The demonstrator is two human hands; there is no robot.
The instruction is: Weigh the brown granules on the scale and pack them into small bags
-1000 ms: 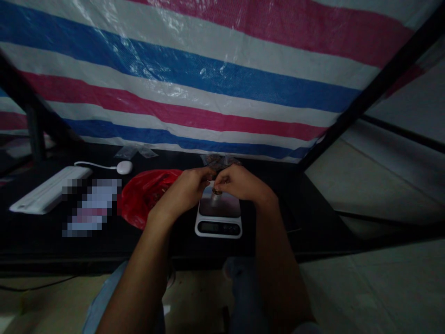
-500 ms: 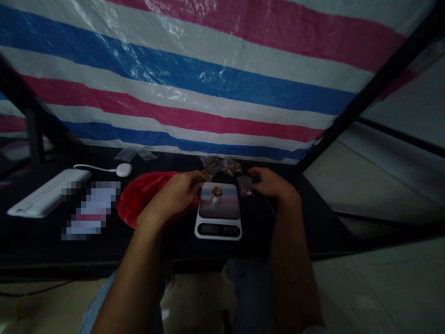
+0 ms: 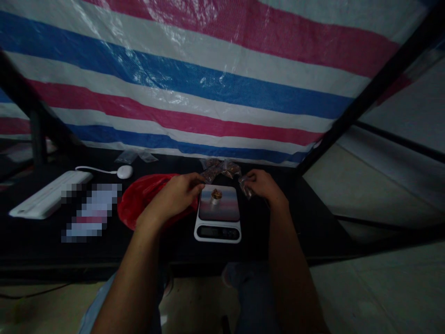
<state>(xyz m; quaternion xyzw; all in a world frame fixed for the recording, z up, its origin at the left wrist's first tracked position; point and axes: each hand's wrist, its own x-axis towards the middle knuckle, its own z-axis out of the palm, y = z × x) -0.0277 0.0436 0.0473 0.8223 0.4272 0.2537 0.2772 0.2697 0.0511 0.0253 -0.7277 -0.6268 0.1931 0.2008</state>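
A white digital kitchen scale (image 3: 218, 224) with a metal plate sits on the black table. On its plate stands a small pale cup (image 3: 216, 197) heaped with brown dried bits. My right hand (image 3: 263, 186), right of the scale, pinches a small clear plastic bag (image 3: 245, 187) of brown bits. My left hand (image 3: 179, 195) is at the scale's upper left corner, thumb and forefinger slightly apart with nothing visible between them. Just beyond its fingertips lie more filled bags (image 3: 210, 174), and another filled bag (image 3: 231, 168) is beside them.
A red plastic bag (image 3: 134, 199) lies under and beside my left forearm. Farther left are a white power strip (image 3: 52, 192), a white round-ended cable (image 3: 124, 172) and a blurred-out sheet (image 3: 95, 208). Clear bags (image 3: 127, 157) lie near the striped sheet (image 3: 194, 83) at the back.
My right hand has moved slightly left and closed its fingers over the small bag beside the scale. My left hand's fingers have shifted slightly, still by the scale corner.
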